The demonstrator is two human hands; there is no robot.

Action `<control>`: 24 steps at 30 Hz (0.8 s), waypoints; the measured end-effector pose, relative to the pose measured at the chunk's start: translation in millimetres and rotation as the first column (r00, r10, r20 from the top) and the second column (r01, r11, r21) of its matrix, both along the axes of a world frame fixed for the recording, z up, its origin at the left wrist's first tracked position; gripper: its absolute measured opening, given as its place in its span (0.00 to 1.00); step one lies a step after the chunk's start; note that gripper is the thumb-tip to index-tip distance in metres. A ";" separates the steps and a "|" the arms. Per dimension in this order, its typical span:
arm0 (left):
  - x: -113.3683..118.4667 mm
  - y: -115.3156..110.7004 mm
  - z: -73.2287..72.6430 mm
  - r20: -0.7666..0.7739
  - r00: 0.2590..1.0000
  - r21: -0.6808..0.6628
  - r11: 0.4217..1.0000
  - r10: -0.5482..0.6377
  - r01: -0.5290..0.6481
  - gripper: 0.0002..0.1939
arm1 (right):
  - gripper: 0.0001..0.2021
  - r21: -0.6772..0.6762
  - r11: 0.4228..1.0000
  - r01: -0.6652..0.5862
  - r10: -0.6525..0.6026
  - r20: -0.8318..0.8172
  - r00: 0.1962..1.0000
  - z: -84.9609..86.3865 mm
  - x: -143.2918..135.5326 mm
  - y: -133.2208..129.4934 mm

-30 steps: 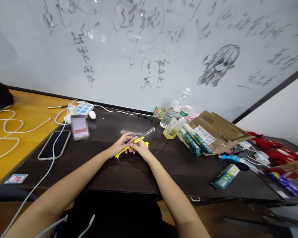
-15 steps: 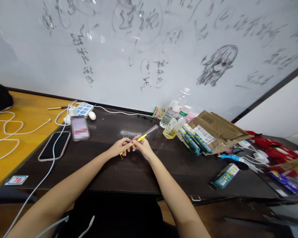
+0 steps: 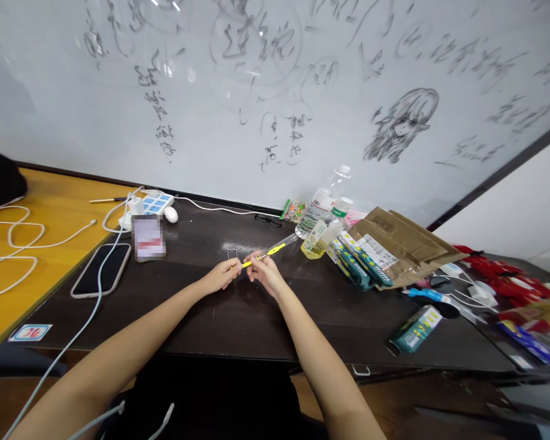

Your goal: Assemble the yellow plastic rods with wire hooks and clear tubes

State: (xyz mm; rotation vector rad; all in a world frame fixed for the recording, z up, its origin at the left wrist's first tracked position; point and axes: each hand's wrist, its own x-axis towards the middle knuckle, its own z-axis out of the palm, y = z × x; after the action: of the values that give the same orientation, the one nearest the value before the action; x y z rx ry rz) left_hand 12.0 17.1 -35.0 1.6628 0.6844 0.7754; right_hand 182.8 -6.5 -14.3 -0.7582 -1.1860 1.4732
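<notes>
A thin yellow stick (image 3: pixel 275 249) lies slantwise between my two hands, its upper right part inside a clear sleeve (image 3: pixel 289 241). My right hand (image 3: pixel 262 271) is closed around the sleeve and stick near the middle. At the stick's lower left end, my left hand (image 3: pixel 223 274) pinches it with closed fingers. Both hands are just above the dark table (image 3: pixel 238 330), fingertips a little apart. A small metal wire piece (image 3: pixel 231 253) is behind my left hand.
To the left are a phone (image 3: pixel 101 271), a white power strip (image 3: pixel 158 201) and cables. Bottles (image 3: pixel 318 238), green boxes (image 3: pixel 360 260) and a brown paper bag (image 3: pixel 403 241) stand or lie right of my hands. Another green box (image 3: pixel 415 330) is nearer the front edge.
The yellow stick has slid up and right, further into the clear sleeve. Its lower left end no longer sticks out past my left hand.
</notes>
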 end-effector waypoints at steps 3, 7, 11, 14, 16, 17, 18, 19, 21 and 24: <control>2.3 -3.3 3.3 0.007 1.000 -0.072 0.997 0.014 -0.013 0.16 | 0.12 -0.024 0.999 -0.041 0.042 0.048 0.998 -4.7 -8.1 -1.9; 7.0 -0.5 5.4 0.130 0.989 -0.213 0.976 0.068 -0.039 0.06 | 0.14 -0.050 0.998 -0.025 0.025 -0.018 1.000 -5.1 -8.9 -0.4; 8.1 6.0 5.1 0.256 0.960 -0.256 0.966 0.110 -0.042 0.07 | 0.12 -0.061 0.998 0.003 -0.005 -0.040 0.999 -0.8 -4.4 0.8; 5.9 6.9 4.2 0.311 0.945 -0.233 0.972 0.103 -0.030 0.12 | 0.12 -0.068 0.997 0.031 -0.034 -0.044 0.998 0.3 -3.8 0.0; 4.2 6.4 3.3 0.305 0.950 -0.215 0.977 0.065 0.002 0.15 | 0.12 -0.058 0.998 0.037 -0.039 -0.034 0.999 -0.1 -4.4 -0.5; 3.3 6.1 3.0 0.295 0.955 -0.207 0.978 0.037 0.025 0.16 | 0.12 -0.049 0.998 0.033 -0.034 -0.022 0.999 -0.3 -4.6 -0.7; 2.6 5.8 2.7 0.288 0.958 -0.198 0.979 0.011 0.048 0.17 | 0.12 -0.039 0.999 0.030 -0.030 -0.009 1.000 -0.3 -4.7 -0.8; 1.9 5.6 2.7 0.285 0.959 -0.190 0.980 -0.008 0.065 0.18 | 0.12 -0.033 0.999 0.030 -0.030 0.002 1.000 -0.3 -4.6 -0.8; 1.0 5.2 3.3 0.286 0.958 -0.179 0.981 -0.023 0.078 0.19 | 0.13 -0.030 0.999 0.041 -0.041 0.017 0.999 0.2 -4.0 -0.6; 1.0 3.6 6.1 0.284 0.959 -0.200 0.977 -0.014 0.073 0.19 | 0.14 -0.044 0.997 0.059 -0.058 0.022 0.998 0.5 -2.8 0.0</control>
State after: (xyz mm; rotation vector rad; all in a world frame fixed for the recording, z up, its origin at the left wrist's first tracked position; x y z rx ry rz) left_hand 13.0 20.6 -28.9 1.3404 0.5070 0.8578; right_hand 179.9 -6.5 -13.8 -0.8334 -1.1408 1.4504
